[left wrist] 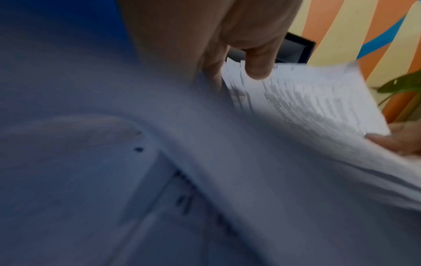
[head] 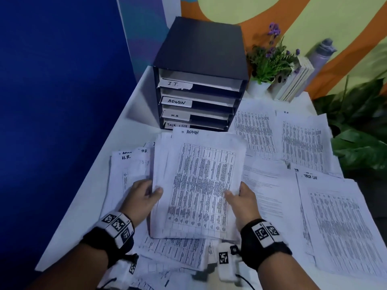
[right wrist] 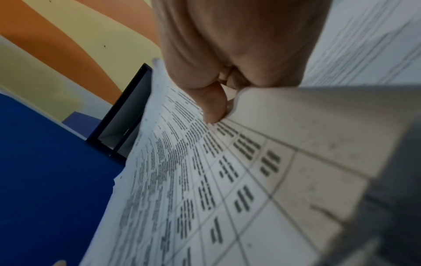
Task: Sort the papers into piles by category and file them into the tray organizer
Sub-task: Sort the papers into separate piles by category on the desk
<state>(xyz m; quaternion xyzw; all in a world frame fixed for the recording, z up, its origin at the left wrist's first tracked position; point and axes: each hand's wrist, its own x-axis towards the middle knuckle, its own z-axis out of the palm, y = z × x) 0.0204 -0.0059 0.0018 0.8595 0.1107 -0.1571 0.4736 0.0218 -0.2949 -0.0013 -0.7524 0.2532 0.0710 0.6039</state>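
A stack of printed sheets marked ADMIN (head: pixel 201 181) is lifted off the table between both hands. My left hand (head: pixel 144 197) grips its left edge, thumb on top, and in the left wrist view the thumb (left wrist: pixel 257 66) presses on the ADMIN stack (left wrist: pixel 307 100). My right hand (head: pixel 240 197) grips the right edge; the right wrist view shows its thumb (right wrist: pixel 212 106) on the ADMIN stack (right wrist: pixel 205 180). Just beyond the stack stands the black tray organizer (head: pixel 201 49), with slots labelled I.T., ADMIN, H.R. and TASK LIST.
Loose sheets cover the white table (head: pixel 88 208): an H.R. pile (head: pixel 127 170) at left, a TASK LIST pile (head: pixel 339 222) at right, more sheets (head: pixel 278 135) behind. A potted plant (head: pixel 270 59), books (head: pixel 297 80) and a bottle (head: pixel 320 53) stand at back right. A blue wall (head: pixel 62 80) borders the left.
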